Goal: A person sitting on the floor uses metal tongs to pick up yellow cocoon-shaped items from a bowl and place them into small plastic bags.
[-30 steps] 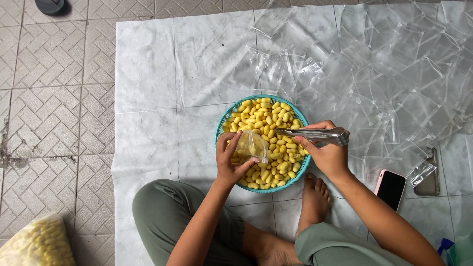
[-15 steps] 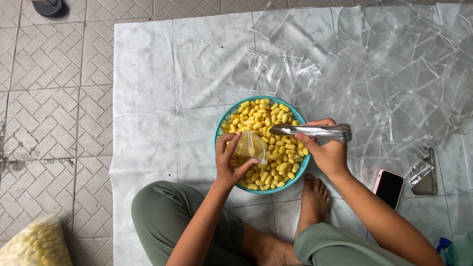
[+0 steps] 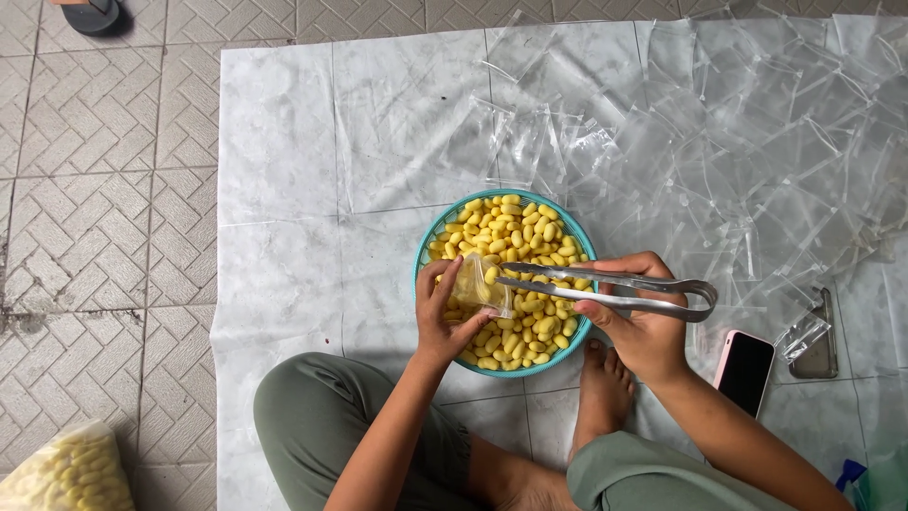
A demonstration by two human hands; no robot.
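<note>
I sat cross-legged on the white sheet (image 3: 284,123), my left hand (image 3: 443,317) pinched on a small clear bag (image 3: 476,284) held open over the near side of the teal basket (image 3: 423,284) of yellow pieces (image 3: 515,237). My right hand (image 3: 643,326), clamped around the metal tongs (image 3: 615,291), had swung them from half a second before until their tips met the bag's mouth, so I judged a piece was going in. Beyond and right lay scattered empty clear bags (image 3: 738,151), a phone (image 3: 744,371) nearer by.
</note>
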